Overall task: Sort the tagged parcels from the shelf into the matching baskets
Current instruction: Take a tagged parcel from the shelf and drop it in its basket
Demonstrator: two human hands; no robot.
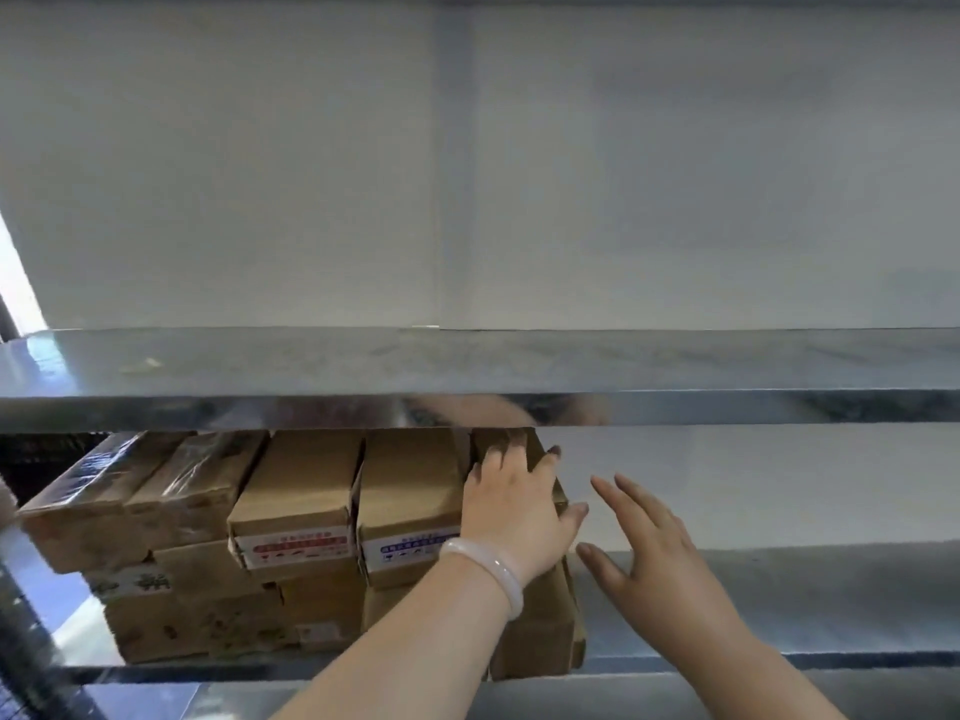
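Brown cardboard parcels stand stacked on the lower metal shelf (pixel 779 605). One parcel carries a red tag (pixel 298 548), its neighbour a blue tag (pixel 410 550). My left hand (pixel 511 517), with a pale bangle on the wrist, lies over the top of the rightmost parcel (pixel 540 631), its thumb down the parcel's right side. My right hand (pixel 644 553) hovers just right of that parcel with fingers spread and straight, holding nothing. No basket is in view.
An upper metal shelf (pixel 467 376) juts out just above the parcels and my hands. Film-wrapped boxes (pixel 156 491) fill the left end of the lower shelf. A white wall lies behind. A dark post (pixel 31 657) stands at the lower left.
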